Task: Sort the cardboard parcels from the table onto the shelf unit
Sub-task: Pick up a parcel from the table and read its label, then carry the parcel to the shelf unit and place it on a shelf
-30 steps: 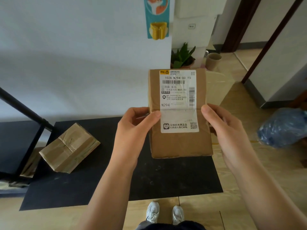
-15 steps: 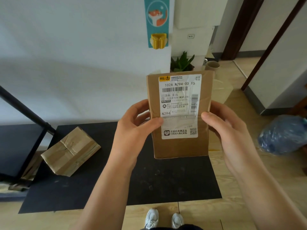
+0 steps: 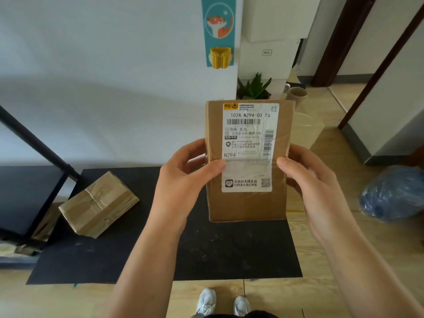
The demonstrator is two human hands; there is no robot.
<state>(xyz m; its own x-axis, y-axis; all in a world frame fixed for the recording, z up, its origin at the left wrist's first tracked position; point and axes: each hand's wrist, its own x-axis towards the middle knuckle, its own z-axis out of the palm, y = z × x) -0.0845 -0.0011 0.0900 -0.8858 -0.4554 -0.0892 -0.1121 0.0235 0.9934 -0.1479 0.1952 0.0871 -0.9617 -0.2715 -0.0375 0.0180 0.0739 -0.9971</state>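
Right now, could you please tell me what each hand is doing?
Left hand: closed on the labelled parcel, gripping its left edge.
Right hand: closed on the same parcel's right edge.

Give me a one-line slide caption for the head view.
Both hands, left and right, hold a labelled cardboard parcel upright above the black table.

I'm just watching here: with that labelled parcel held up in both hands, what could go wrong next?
1. The labelled parcel is pinched only at its side edges by the left hand and right hand, above the black table; a loose grip could let it slip and drop.
2. The shelf unit stands to the left, so swinging the parcel over might clip its black post.
3. The taped parcel lies tilted by the table's left edge and could be knocked off.
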